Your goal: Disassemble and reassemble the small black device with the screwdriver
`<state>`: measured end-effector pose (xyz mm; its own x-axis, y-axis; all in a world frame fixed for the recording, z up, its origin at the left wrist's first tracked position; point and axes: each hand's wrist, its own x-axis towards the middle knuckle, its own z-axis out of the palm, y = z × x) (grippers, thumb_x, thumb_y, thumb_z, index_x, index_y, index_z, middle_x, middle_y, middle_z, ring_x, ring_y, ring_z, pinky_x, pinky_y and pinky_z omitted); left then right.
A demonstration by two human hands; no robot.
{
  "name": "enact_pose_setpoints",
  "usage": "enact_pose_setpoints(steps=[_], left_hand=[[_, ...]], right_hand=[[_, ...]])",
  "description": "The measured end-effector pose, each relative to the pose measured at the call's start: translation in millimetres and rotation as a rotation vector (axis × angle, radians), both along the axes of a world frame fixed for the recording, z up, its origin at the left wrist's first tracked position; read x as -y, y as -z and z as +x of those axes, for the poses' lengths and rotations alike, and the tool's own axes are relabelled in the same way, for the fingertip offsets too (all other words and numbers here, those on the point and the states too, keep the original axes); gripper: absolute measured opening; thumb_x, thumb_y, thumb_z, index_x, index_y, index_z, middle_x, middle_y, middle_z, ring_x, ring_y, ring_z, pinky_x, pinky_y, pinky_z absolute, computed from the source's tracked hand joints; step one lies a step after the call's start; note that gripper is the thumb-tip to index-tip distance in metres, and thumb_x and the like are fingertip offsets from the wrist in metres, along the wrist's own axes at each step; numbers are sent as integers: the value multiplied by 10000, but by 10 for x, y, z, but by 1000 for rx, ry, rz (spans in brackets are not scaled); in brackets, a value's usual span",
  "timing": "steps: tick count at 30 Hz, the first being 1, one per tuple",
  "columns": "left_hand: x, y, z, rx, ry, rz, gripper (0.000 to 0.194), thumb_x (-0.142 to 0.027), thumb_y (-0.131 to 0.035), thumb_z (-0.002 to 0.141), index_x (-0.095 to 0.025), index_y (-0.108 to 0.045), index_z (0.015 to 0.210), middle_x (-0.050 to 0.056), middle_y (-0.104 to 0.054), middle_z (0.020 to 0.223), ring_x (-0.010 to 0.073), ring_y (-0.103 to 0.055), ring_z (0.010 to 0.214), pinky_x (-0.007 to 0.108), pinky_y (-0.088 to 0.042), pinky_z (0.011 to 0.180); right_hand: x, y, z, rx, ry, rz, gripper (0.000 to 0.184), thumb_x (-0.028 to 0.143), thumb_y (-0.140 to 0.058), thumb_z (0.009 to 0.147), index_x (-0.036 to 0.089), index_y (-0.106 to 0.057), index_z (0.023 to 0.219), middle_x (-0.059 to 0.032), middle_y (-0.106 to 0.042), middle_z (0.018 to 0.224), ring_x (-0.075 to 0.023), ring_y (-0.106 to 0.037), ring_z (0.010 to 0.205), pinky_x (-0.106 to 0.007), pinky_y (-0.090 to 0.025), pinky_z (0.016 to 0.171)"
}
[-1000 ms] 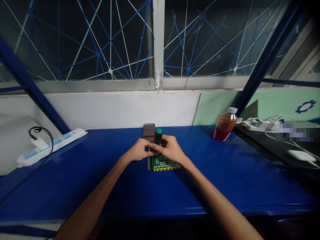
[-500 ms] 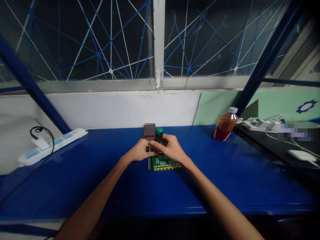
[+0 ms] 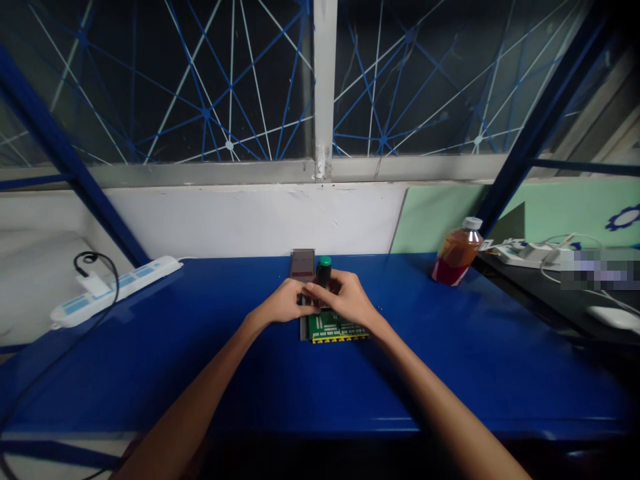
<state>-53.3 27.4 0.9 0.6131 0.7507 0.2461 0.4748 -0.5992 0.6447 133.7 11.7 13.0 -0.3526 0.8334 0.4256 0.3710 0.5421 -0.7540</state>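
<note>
A screwdriver [image 3: 325, 269] with a black handle and a green cap stands almost upright over a green circuit board [image 3: 327, 328] with a yellow front edge. My right hand [image 3: 347, 298] is closed around the lower part of its handle, thumb in front. From the other side my left hand [image 3: 286, 301] meets it, closed by the foot of the tool, its thumb and fingertips against my right thumb. What the left fingertips pinch is hidden, and so is the screwdriver's tip. A dark flat phone-like device [image 3: 303, 263] lies right behind my hands.
On the blue table [image 3: 280, 387] a white power strip [image 3: 120, 290] with a black cable lies at the left. A bottle of reddish drink [image 3: 457, 257] stands at the back right. Beyond it, a black surface [image 3: 545, 290] carries white cables and adapters. A wall and windows close off the back.
The whole view has shifted slightly, so everything sits a little further right. Both hands keep their hold around the screwdriver, and the board stays beneath them.
</note>
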Motion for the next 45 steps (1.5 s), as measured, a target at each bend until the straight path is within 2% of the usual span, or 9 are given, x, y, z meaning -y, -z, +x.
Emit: enact_pose_setpoints(steps=[8, 13, 20, 27, 33, 37, 45], left_hand=[[0, 9, 10, -18, -15, -3, 196, -274, -647, 770, -112, -750, 812, 56, -727, 771, 178, -643, 711, 248, -450, 642], [-6, 21, -8, -18, 32, -31, 181, -256, -635, 783, -118, -747, 812, 61, -736, 801, 186, -655, 744, 254, -464, 675], [-28, 64, -15, 17, 2, -54, 173, -246, -688, 754, -123, -738, 865, 59, -741, 870, 200, -666, 813, 273, -485, 737], [-1, 24, -10, -38, 37, -31, 195, -274, -629, 814, -117, -744, 812, 63, -742, 801, 194, -668, 757, 266, -481, 682], [7, 25, -4, 0, 4, -11, 151, -237, -649, 795, -132, -748, 836, 48, -755, 839, 194, -680, 791, 256, -480, 706], [17, 17, -7, -17, 16, 9, 148, -243, -649, 804, -139, -754, 820, 46, -755, 816, 185, -686, 768, 244, -478, 682], [24, 1, -8, -54, 58, 24, 208, -247, -590, 857, -139, -760, 909, 71, -754, 872, 177, -678, 793, 266, -483, 739]], right_hand=[[-13, 16, 1, -1, 2, 7, 333, 487, -573, 861, 171, -661, 809, -19, -630, 635, -139, -542, 568, -275, -346, 513], [10, -3, -3, -12, -2, 7, 337, 494, -572, 862, 176, -666, 798, -19, -641, 651, -137, -540, 576, -278, -349, 520], [33, -38, -1, 3, 0, 6, 366, 519, -579, 849, 171, -652, 759, -13, -630, 641, -130, -523, 571, -272, -338, 512], [40, -40, 2, -29, 1, -4, 364, 515, -578, 849, 170, -653, 762, -9, -619, 628, -129, -516, 567, -267, -339, 507], [42, -46, 4, -64, 0, -6, 353, 519, -609, 829, 175, -689, 808, -7, -639, 653, -122, -501, 561, -263, -349, 513], [31, -27, 4, -65, 32, 15, 363, 517, -611, 828, 169, -645, 732, 3, -602, 601, -113, -479, 531, -262, -329, 494], [30, -37, 14, -80, 57, 25, 367, 522, -576, 854, 182, -591, 718, 3, -600, 592, -115, -497, 525, -269, -329, 498]])
